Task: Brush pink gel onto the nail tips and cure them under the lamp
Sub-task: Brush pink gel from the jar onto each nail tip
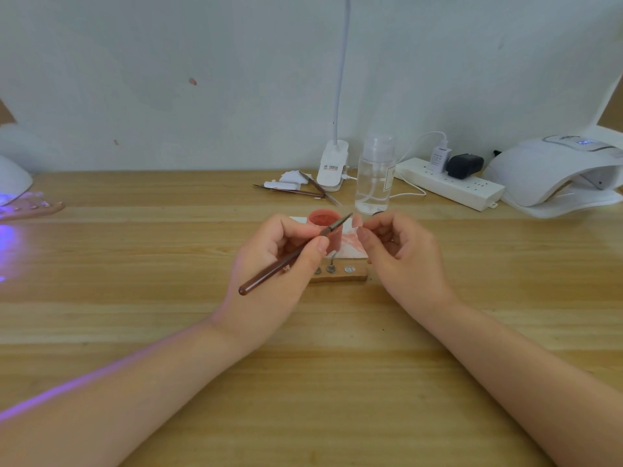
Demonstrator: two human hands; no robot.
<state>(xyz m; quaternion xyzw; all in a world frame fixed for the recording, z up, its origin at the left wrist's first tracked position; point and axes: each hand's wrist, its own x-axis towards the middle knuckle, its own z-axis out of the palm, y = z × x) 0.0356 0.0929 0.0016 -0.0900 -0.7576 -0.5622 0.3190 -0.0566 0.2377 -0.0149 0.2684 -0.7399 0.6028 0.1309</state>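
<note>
Hands meet above the middle of a wooden table, seen from a head-worn camera. The left hand grips a brown-handled brush between thumb and curled fingers; the handle slants down to the near left, and the bristle end points up to the far right, close to the right hand's fingertips. The right hand has its fingers curled and pinches a small pale nail tip between thumb and forefinger; the tip is too small to show whether gel lies on it. Just beyond the left hand stands an open pink gel pot, resting on a white sheet smeared with pink. Nearer than the pot, between the two hands, lies a small wooden holder carrying metal studs, one of which bears a thin upright stem. At the far left edge a white curing lamp casts violet light over a second wooden strip of nail tips lying just beside it. At the far right sits a larger white curing lamp. Along the far edge, from left to right, lie spare brushes with white wipes, a clip-on lamp base, a clear pump bottle, and a white power strip with two plugs.
</note>
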